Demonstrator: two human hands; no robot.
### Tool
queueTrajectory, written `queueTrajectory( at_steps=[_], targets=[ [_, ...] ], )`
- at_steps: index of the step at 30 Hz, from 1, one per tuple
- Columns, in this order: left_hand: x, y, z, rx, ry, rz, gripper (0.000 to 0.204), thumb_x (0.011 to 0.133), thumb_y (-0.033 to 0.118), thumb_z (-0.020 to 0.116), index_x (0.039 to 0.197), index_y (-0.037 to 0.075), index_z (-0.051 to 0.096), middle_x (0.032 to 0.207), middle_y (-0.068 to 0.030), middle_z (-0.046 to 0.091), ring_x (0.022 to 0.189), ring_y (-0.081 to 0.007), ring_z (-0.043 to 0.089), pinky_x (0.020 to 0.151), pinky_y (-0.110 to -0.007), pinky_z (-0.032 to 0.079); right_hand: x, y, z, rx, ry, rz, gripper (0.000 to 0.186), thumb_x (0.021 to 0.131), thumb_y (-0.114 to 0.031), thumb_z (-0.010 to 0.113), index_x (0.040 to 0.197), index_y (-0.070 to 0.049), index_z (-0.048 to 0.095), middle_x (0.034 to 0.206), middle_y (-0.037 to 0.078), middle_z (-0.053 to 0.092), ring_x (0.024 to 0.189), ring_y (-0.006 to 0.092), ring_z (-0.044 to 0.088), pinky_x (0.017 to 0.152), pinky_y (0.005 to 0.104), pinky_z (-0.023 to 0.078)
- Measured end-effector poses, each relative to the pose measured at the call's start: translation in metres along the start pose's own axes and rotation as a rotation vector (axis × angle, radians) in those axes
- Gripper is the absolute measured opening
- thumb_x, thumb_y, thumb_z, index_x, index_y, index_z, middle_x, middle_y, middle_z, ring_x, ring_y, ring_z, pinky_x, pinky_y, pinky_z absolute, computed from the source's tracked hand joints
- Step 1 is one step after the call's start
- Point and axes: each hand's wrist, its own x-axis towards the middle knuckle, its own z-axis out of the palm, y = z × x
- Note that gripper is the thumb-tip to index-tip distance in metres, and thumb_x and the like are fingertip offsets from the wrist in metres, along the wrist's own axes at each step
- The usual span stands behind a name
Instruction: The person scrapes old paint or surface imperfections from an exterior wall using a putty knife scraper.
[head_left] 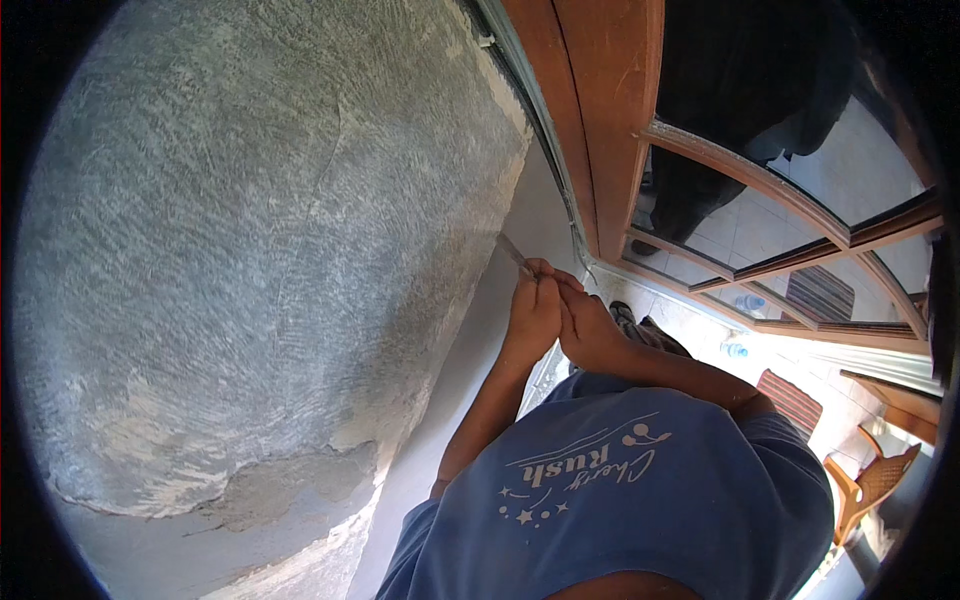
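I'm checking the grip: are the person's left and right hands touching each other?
Touching: the head view shows the left hand and right hand meeting beside the thin tool.

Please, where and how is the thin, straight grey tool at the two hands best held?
Probably grip the thin, straight grey tool by its lower end, coming from below, where the left hand and right hand meet. Its visible part slants up and left toward the rough grey plaster surface, so this leaves the far end free. The fingers hide the lower end's shape.
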Motion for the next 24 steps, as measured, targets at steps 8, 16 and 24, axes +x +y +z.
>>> queueTrajectory(
  at_steps=[8,16,24],
  targets=[
    [-0.005,-0.005,-0.008,-0.008,0.032,0.040,0.016,0.085,0.010,0.029,0.094,0.000,0.038,0.082,-0.0149,0.055,0.075,-0.0184,0.054,0.068,-0.028,0.045,-0.001,-0.002,0.005,0.008,-0.076,-0.011,0.026,0.084,-0.008,0.035,0.102,0.007,0.045,0.082,0.027,0.055,0.078,0.0429,0.055,0.068,0.0443,0.046],
    [-0.009,-0.008,-0.007,-0.057,0.041,0.050,0.017,0.084,0.010,0.029,0.094,0.001,0.038,0.082,-0.0145,0.055,0.069,-0.0188,0.053,0.065,-0.028,0.045,-0.005,-0.006,0.009,-0.045,-0.001,-0.076,0.028,0.085,-0.009,0.034,0.108,0.006,0.042,0.084,0.026,0.056,0.080,0.0425,0.055,0.069,0.0442,0.046],
    [0.022,0.002,-0.002,0.069,0.023,0.009,0.016,0.085,0.011,0.030,0.092,0.002,0.041,0.083,-0.0132,0.055,0.064,-0.0148,0.052,0.059,-0.025,0.043,0.016,0.003,-0.002,0.000,0.054,-0.077,0.023,0.085,-0.010,0.035,0.099,0.005,0.047,0.081,0.028,0.055,0.076,0.0433,0.055,0.065,0.0449,0.045]
  ],
)
